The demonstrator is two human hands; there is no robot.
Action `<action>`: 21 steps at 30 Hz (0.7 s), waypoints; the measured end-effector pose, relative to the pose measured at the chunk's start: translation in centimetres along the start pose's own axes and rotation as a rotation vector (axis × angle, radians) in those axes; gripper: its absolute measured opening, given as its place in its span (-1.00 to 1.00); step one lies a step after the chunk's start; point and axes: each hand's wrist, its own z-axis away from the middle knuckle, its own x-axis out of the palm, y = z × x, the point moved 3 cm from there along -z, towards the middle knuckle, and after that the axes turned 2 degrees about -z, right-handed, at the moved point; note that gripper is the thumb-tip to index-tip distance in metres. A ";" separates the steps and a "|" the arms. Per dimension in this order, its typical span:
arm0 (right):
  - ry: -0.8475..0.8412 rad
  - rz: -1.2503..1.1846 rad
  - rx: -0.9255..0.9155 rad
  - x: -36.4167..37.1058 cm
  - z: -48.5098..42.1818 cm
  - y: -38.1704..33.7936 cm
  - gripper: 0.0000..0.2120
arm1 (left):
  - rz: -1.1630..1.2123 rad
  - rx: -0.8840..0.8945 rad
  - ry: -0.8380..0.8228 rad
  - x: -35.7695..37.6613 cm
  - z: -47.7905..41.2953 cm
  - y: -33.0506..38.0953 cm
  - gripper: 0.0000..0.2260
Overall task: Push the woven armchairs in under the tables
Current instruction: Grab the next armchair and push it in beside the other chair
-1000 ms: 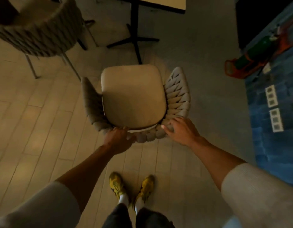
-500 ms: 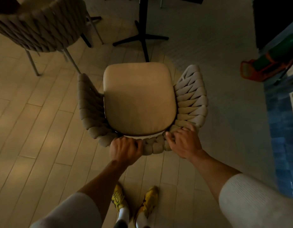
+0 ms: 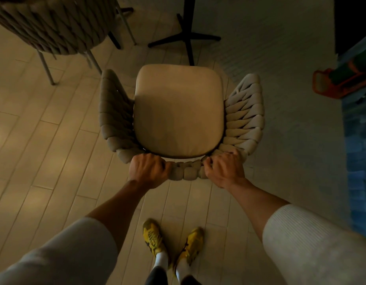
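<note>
Dead centre of the frame sits the armchair (image 3: 179,112), with the left hand (image 3: 149,170) and right hand (image 3: 224,169) both curled tight over the woven top of its backrest, fingers wrapped round the weave. It's lined up facing the table base (image 3: 187,36) at top centre, seat front just short of the nearest foot, so I'd say the push isn't done yet. Another chair (image 3: 52,23) in the upper left looks like it's still out on the floor too, though the tabletops are out of view.
</note>
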 end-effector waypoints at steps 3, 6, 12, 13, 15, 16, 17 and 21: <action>-0.009 -0.015 0.030 -0.1 -1.1 -1.6 -0.48 | -0.081 0.052 -0.019 0.5 -0.9 -2.1 -0.78; -0.008 -0.014 0.048 -0.3 -2.3 -3.1 -0.50 | -0.116 0.069 -0.011 0.5 -2.0 -4.2 -0.73; 0.006 -0.033 0.066 -1.0 -5.3 -6.2 -0.48 | -0.142 0.056 -0.051 0.9 -4.7 -8.9 -0.66; 0.000 -0.035 0.060 -1.2 -5.7 -6.6 -0.46 | -0.160 0.076 -0.053 0.9 -5.1 -9.5 -0.65; -0.007 -0.041 0.064 -1.6 -7.0 -7.7 -0.43 | -0.143 0.072 -0.037 0.5 -6.1 -11.0 -0.68; -0.001 -0.050 0.072 -1.9 -7.4 -7.9 -0.43 | -0.117 0.059 -0.022 0.3 -6.5 -11.4 -0.68; -0.009 -0.048 0.077 -2.1 -7.9 -8.2 -0.42 | -0.104 0.051 -0.009 0.1 -7.0 -12.0 -0.67; -0.016 -0.012 0.050 -2.7 -9.9 -9.2 -0.38 | -0.088 0.086 0.019 -0.6 -9.0 -13.8 -0.65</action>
